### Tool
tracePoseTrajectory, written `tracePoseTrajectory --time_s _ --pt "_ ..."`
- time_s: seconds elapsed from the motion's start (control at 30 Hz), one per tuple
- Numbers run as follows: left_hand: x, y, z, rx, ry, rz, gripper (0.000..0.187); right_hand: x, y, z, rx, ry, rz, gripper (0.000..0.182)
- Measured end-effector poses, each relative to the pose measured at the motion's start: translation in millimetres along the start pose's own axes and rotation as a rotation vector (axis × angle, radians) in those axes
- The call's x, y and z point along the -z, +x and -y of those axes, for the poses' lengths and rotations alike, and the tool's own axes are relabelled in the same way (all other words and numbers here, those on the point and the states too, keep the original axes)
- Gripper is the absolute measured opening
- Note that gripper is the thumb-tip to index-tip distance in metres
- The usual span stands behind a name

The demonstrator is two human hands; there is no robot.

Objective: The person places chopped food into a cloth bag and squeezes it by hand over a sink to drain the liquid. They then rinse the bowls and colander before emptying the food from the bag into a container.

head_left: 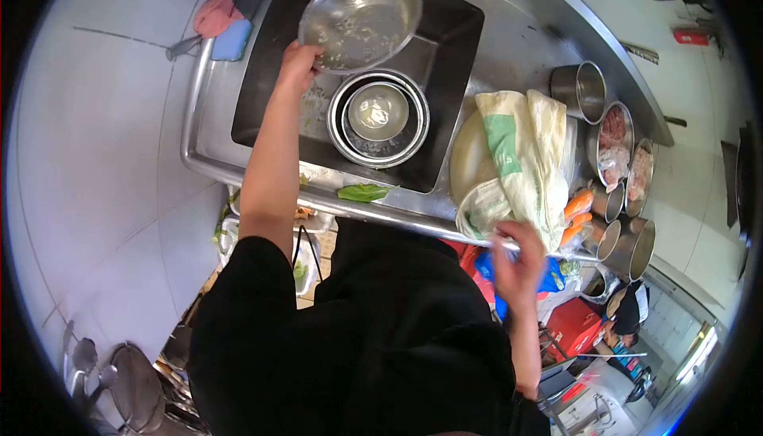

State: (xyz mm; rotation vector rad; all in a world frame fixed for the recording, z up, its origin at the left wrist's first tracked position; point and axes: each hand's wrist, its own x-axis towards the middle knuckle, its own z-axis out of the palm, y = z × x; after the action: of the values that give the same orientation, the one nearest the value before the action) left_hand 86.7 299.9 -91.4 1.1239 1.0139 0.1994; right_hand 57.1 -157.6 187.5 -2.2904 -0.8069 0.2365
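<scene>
My left hand (300, 67) grips the rim of a wide metal bowl (359, 16), tilted over the sink, with small pale bits on its inner surface. Below it in the sink (266, 94), a smaller bowl (378, 110) sits inside a larger round metal container (337, 135). My right hand (517, 265) is near the counter's front edge, beside a white and green cloth sack (513, 166). Motion blurs its fingers, so I cannot make out whether they hold anything. The sack lies over part of a round, pale board (469, 154).
A green leaf (364, 192) lies on the sink's front ledge. Carrots (579, 212), metal pots (579, 93) and trays of raw meat (613, 146) line the right side. A blue sponge (232, 41) and pink cloth (216, 13) sit at the left corner. Another person (632, 309) is at lower right.
</scene>
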Motion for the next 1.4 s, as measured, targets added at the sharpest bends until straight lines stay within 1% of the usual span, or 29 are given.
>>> tracePoseTrajectory --time_s 0.03,0.1,0.17,0.23,0.3,0.33,0.4,0.47,0.53,0.57,0.63,0.67,0.7,0.77,0.8,0.87,0.9,0.97,1.0,1.07,1.1,1.17,1.2,1.23,1.27,1.3,1.33,1.37,1.4 --pt "3.7 -5.4 7.3 0.005 -0.085 -0.035 0.028 -30.8 24.4 5.2 -0.004 0.141 0.176 0.017" --pt "12.3 -21.8 14.5 0.007 -0.166 -0.064 0.026 -103.2 60.9 -8.8 -0.096 0.326 0.334 0.018" --pt "22.4 -44.6 15.9 -0.034 -0.121 -0.241 0.027 -192.0 93.4 -67.6 -0.268 0.229 0.432 0.031" --pt "35.3 -78.1 8.6 -0.148 0.001 -0.314 0.029 -284.9 114.0 -139.6 -0.564 0.395 0.344 0.034" --pt "67.3 -80.6 35.0 -0.408 0.145 -0.343 0.027 -330.1 140.5 -175.5 -1.059 0.498 0.475 0.026" --pt "81.9 -95.5 33.8 -0.431 0.337 -0.398 0.026 -350.2 141.2 -188.7 -1.053 0.498 0.473 0.026" --pt "100.1 -131.8 18.6 -0.475 0.582 -0.445 0.022 -381.5 141.1 -207.4 -1.305 0.629 0.287 0.022" --pt "111.7 -163.9 -3.0 -0.492 0.643 -0.437 0.021 -391.3 138.0 -213.9 -1.3 0.63 0.238 0.02" --pt "112.7 -190.5 -22.2 -0.3 0.901 -0.477 0.022 -388.3 132.8 -210.9 -1.319 0.554 0.126 0.015" --pt "111.7 -196.1 -26.3 -0.289 0.902 -0.474 0.022 -382.7 126.0 -205.9 -1.327 0.547 0.13 0.015" --pt "110.6 -203.1 -34.4 -0.291 1.055 -0.426 0.023 -373.6 114.4 -208.3 -0.623 -0.031 -0.075 0.015" --pt "109.3 -201.1 -35.7 -0.301 1.046 -0.427 0.023 -335.6 123.1 -175.6 -0.564 0.002 0.03 0.015" --pt "105.6 -195.9 -33.3 -0.37 1.109 -0.399 0.022 -305.6 126.2 -150.4 -0.558 -0.004 0.018 0.015" --pt "94.0 -179.6 -25.6 -0.461 1.157 -0.369 0.021 -256.8 127.5 -115.3 -0.146 -0.219 -0.018 0.017" --pt "85.7 -166.8 -18.3 -0.472 1.168 -0.303 0.021 -236.1 126.6 -107.9 -0.139 -0.229 -0.04 0.017" --pt "65.4 -143.5 -1.9 -0.451 1.19 -0.169 0.024 -195.0 126.9 -100.4 0.03 -0.248 -0.077 0.017" --pt "52.4 -130.0 6.9 -0.421 1.205 -0.099 0.026 -177.2 128.4 -97.0 0.043 -0.254 -0.102 0.017" --pt "27.8 -97.5 36.5 -0.283 1.226 0.004 0.033 -145.3 132.9 -93.1 0.059 -0.215 -0.369 0.018" --pt "16.6 -88.6 38.6 -0.308 1.223 -0.005 0.033 -130.2 136.2 -91.0 0.07 -0.214 -0.391 0.018" --pt "-3.9 -74.8 33.5 -0.155 1.204 0.191 0.041 -105.7 141.5 -90.9 0.048 -0.089 -0.572 0.018" --pt "-13.4 -63.7 22.3 -0.172 1.205 0.19 0.041 -99.1 142.4 -94.9 0.053 -0.09 -0.588 0.018" --pt "-40.6 -26.7 -8.6 -0.507 1.005 -0.002 0.052 -90.4 140.8 -106.1 -0.144 0.113 -0.559 0.023" --pt "-61.4 2.1 -44.9 -0.474 0.91 0.08 0.061 -93.9 139.0 -121.3 -0.265 0.268 -0.489 0.026" --pt "-84.8 35.2 -67.9 -0.418 0.682 0.091 0.068 -92.3 141.3 -119.6 -0.264 0.261 -0.5 0.026" --pt "-107.7 104.9 -67.8 -0.592 0.502 -0.013 0.066 -93.2 145.2 -111.8 -0.439 0.446 -0.451 0.026" --pt "-130.9 136.5 -88.1 -0.683 0.514 -0.128 0.06 -94.1 152.1 -103.9 -0.607 0.631 -0.397 0.028" --pt "-150.3 157.6 -102.8 -0.77 0.521 -0.245 0.054 -96.0 160.2 -97.0 -0.648 0.696 -0.377 0.028" --pt "-158.0 175.2 -114.1 -0.776 0.505 -0.237 0.054 -99.0 168.0 -98.9 -0.639 0.685 -0.39 0.028" --pt "-157.6 193.0 -122.9 -0.523 0.335 0.031 0.047 -102.6 174.0 -103.6 -0.648 0.762 -0.342 0.027"
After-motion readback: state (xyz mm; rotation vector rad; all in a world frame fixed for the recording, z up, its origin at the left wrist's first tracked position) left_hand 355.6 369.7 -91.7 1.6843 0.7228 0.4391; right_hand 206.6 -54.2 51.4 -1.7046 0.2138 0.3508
